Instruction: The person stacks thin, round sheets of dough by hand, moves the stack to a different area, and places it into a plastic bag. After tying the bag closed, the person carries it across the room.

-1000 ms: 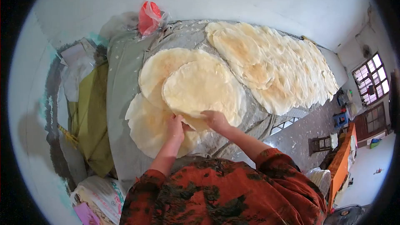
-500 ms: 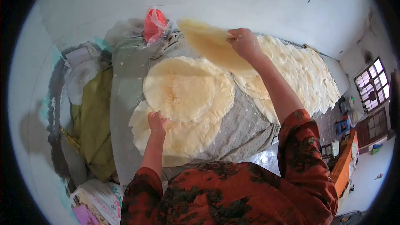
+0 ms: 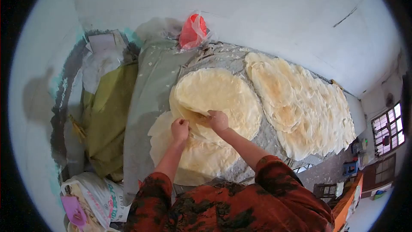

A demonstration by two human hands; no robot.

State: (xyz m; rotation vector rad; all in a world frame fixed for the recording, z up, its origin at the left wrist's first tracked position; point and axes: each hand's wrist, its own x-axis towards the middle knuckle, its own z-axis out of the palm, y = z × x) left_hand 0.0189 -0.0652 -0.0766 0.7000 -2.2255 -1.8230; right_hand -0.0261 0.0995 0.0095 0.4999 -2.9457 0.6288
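Note:
Thin, round, pale flatbreads lie stacked before me on a grey cloth. The uppermost flatbread [image 3: 219, 90] has its near edge lifted and folded back, showing a browner underside. My right hand [image 3: 218, 121] pinches that raised edge. Close by on the left, my left hand [image 3: 180, 129] is closed, fingertips together at the flatbread's near-left edge; exactly which layer it grips is hard to see. Beneath and nearer my body spreads a lower flatbread [image 3: 201, 163], partly covered by my forearms and the upper ones.
A large pile of overlapping flatbreads [image 3: 300, 107] covers the cloth's right side. Against the wall sits a red bag in clear plastic [image 3: 193, 31]. Olive cloth [image 3: 112, 118] hangs at left, above a white printed sack [image 3: 101, 199]. A window [image 3: 387, 129] is far right.
My right hand has brought its flatbread down from the air over the right pile onto the stack before me. My left hand stays at the stack's edge. The view has shifted slightly.

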